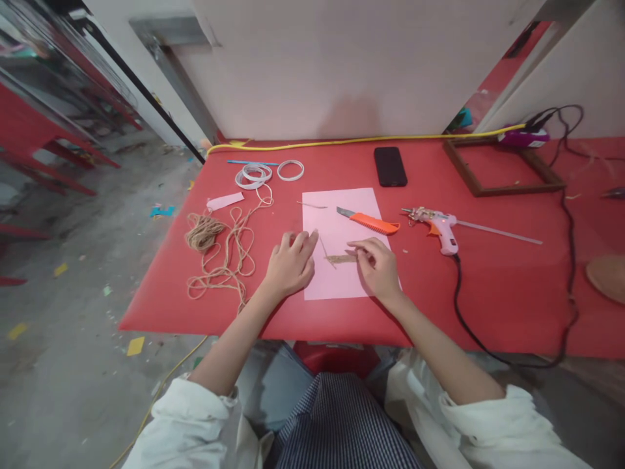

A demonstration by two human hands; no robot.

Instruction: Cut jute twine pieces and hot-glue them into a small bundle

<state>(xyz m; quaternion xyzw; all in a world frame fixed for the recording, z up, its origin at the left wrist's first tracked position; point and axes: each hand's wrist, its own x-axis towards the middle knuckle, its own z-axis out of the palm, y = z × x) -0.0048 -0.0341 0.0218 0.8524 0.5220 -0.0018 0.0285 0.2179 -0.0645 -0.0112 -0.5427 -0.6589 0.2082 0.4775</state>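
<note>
My left hand (291,264) rests at the left edge of a pink sheet of paper (322,286), its fingers stretched out and holding nothing. On the same sheet my right hand (378,266) pinches the right end of a short flat strip of brown twine (340,259). A thin loose twine piece crosses the strip's left end. Just beyond the hands lies an orange utility knife (374,223) with its blade showing, and a short twine scrap (312,204) is beside it. Right of the paper, a pink hot glue gun (442,229) lies on its side with a glue stick in its back.
Jute twine (205,232) lies in a bundle with loose loops at the left. Behind it are white rings (254,175), a blue stick (251,163) and a pink paper strip (225,201). A black phone (390,167), a wooden frame (508,191) and a yellow cable (361,140) occupy the back.
</note>
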